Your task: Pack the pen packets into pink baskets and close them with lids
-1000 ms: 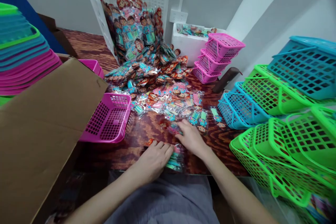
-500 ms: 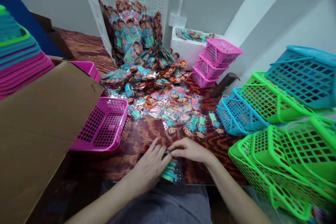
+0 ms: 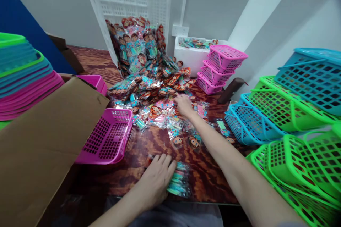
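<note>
At 6 o'clock, left hand (image 3: 159,176) covers packet stack (image 3: 179,183), fingers bent, grip unclear; toward 12, right hand (image 3: 183,105) touches loose packets (image 3: 160,115), finger closure can't tell. Looks early: 1 small stack gathered, big heap (image 3: 135,82) left at 11.

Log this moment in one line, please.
left hand: on stacked clear-plastic packets | right hand: at loose clear-plastic packet pile | pink rectangular plastic basket: left
</note>
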`<state>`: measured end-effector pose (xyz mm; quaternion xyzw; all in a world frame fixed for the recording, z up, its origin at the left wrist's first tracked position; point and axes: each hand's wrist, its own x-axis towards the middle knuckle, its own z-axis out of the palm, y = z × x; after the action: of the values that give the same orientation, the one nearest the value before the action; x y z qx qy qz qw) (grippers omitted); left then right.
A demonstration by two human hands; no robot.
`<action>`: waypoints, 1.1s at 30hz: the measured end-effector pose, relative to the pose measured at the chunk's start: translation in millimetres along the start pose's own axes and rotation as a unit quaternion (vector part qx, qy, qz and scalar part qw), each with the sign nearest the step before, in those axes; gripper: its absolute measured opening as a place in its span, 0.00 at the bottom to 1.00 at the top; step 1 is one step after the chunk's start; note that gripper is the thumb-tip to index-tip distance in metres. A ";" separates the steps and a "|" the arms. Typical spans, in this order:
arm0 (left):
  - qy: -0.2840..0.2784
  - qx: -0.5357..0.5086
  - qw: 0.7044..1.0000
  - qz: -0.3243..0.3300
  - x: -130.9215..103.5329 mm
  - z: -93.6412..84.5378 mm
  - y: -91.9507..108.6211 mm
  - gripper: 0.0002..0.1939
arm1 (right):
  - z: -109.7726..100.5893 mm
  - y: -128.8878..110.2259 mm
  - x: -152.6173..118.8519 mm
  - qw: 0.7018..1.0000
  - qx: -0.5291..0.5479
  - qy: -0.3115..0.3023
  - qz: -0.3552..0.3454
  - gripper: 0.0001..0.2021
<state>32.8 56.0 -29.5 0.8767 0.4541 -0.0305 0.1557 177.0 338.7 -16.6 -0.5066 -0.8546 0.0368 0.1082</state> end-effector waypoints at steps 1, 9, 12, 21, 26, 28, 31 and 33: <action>0.001 -0.005 1.000 -0.001 -0.9 2.7 -0.5 0.37 | -1.0 -1.7 7.1 0.999 -0.019 -0.012 -0.035 0.15; -0.009 -0.022 0.999 -0.023 -2.2 6.7 -0.2 0.36 | -0.8 -25.6 35.1 0.965 -0.140 -0.067 -0.211 0.14; -0.021 -0.027 0.999 -0.027 -0.5 4.2 1.0 0.35 | 9.9 -44.7 37.2 0.948 -0.155 -0.076 -0.268 0.15; -0.035 -0.045 0.997 -0.043 3.0 -2.0 4.0 0.35 | 21.6 -61.2 62.5 0.922 -0.175 -0.074 -0.338 0.11; -0.042 -0.050 0.997 -0.045 1.1 -10.1 5.8 0.34 | 1.7 -65.7 48.2 0.924 -0.165 -0.033 -0.343 0.14; -0.040 -0.048 0.997 -0.036 -2.0 -11.6 5.4 0.35 | -6.2 -69.5 27.9 0.928 -0.156 -0.014 -0.338 0.18; -0.010 -0.039 0.999 -0.022 -7.8 -7.1 4.0 0.33 | -11.3 -78.4 -18.9 0.940 -0.135 -0.006 -0.314 0.20; 0.024 -0.026 0.999 -0.010 -10.8 -0.7 3.2 0.32 | -8.4 -85.2 -55.9 0.954 -0.118 -0.026 -0.275 0.18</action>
<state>29.0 46.0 -25.9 0.8681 0.4675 0.0004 0.1671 131.7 248.2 -2.0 -0.2603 -0.9615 -0.0821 0.0314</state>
